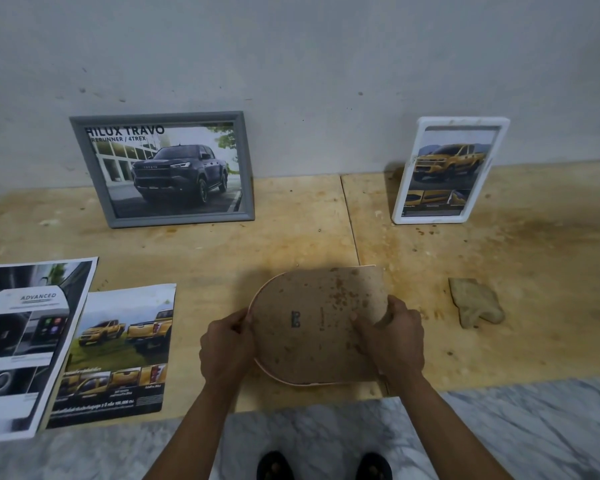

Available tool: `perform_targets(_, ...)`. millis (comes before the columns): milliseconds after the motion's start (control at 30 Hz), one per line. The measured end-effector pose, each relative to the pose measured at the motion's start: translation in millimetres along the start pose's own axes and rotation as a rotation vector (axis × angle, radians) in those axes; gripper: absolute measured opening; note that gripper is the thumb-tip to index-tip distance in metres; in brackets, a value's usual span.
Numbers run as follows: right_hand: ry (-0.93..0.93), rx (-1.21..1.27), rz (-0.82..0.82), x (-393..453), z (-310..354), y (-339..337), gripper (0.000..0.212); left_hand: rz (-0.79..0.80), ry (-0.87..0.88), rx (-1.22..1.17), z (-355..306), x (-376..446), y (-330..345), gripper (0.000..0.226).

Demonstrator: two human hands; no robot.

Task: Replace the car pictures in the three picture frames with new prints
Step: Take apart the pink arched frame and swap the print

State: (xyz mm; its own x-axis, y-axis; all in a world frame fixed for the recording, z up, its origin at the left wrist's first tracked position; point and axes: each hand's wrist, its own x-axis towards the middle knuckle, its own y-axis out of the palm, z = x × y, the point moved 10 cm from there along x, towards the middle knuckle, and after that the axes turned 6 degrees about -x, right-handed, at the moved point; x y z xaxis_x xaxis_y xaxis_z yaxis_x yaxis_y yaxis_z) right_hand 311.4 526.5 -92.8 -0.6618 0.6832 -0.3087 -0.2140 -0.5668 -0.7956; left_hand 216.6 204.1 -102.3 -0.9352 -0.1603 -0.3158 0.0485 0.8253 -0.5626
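A picture frame (pixel 312 323) with one rounded end lies face down on the wooden board, its brown spotted backing up and a thin pink rim showing. My left hand (pixel 227 344) pinches its left rounded edge. My right hand (pixel 390 336) grips its right side, fingers curled over the backing. A grey frame (pixel 161 169) with a dark pickup picture leans on the wall at the back left. A white frame (pixel 447 169) with a yellow pickup picture leans at the back right. Two loose prints lie at the left: a grey interior print (pixel 25 344) and a yellow pickup print (pixel 115 355).
A crumpled beige cloth (pixel 477 303) lies right of the face-down frame. The wooden board (pixel 291 237) is stained and has a seam down its middle. Marble floor (pixel 516 427) runs along its near edge, where my two feet show.
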Motion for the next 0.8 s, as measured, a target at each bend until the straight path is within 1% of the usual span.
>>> perform_targets(167,0.019,-0.038,0.011,-3.7,2.7,3.4,0.081,-0.019,0.016,0.038,-3.9,-0.4,-1.8,0.033)
perform_targets(400,-0.004,-0.078,0.016,-3.0,5.8,4.6,0.079,-0.027,0.100,0.109,-15.9,0.8,-5.8,0.038)
perform_targets(500,-0.014,-0.058,0.025,-5.7,4.9,4.4,0.080,-0.015,0.111,0.087,-14.8,-1.4,-7.1,0.042)
perform_targets(533,-0.015,-0.056,0.035,-5.8,4.5,5.5,0.081,0.010,0.116,0.095,-14.5,-1.5,-5.8,0.047)
perform_targets(567,0.010,-0.072,0.058,-6.1,-8.7,8.3,0.081,0.066,0.111,0.150,-10.1,-5.3,9.0,0.057)
perform_targets(600,0.027,-0.081,0.075,-7.9,-18.0,10.1,0.082,0.117,0.116,0.232,-8.2,-9.2,23.9,0.070)
perform_targets(667,-0.025,-0.076,0.078,-12.0,-16.3,12.2,0.085,0.202,0.174,0.329,-13.2,-14.6,40.4,0.095)
perform_targets(733,-0.067,-0.094,0.079,-13.2,-6.7,14.7,0.093,0.302,0.274,0.433,-28.2,-16.2,58.3,0.108)
perform_targets(800,-0.067,-0.074,0.095,-13.9,-1.0,19.9,0.103,0.378,0.296,0.502,-29.9,-15.9,65.2,0.116)
